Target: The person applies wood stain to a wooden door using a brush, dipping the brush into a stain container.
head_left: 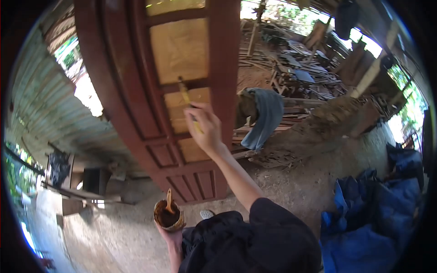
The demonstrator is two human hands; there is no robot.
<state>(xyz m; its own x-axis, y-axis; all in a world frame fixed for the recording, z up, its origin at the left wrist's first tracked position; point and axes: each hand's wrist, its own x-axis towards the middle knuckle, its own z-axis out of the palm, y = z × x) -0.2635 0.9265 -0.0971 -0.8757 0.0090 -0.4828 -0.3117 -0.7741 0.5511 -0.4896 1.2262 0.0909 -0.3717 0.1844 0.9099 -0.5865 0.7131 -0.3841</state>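
A tall red-brown door [223,59] with tan panes [180,50] stands upright before me. My right hand [205,125] is closed round a slim paintbrush [184,93] with a yellow handle. Its dark tip is right at the crossbar [198,84] between two panes. Lower down, my left hand [171,234] holds a paint pot [160,221] with a stained, crusted rim and dark brown paint inside. A second brush [169,200], with an orange-brown wooden handle, leans in the pot, its bristles hidden.
Scrap wood [296,68] is heaped behind the door at right, near a large rough log [314,127] and a hanging grey-blue cloth [266,113]. Blue tarp [364,227] lies at lower right. Corrugated metal sheeting [50,100] and a wooden bench [82,193] are at left.
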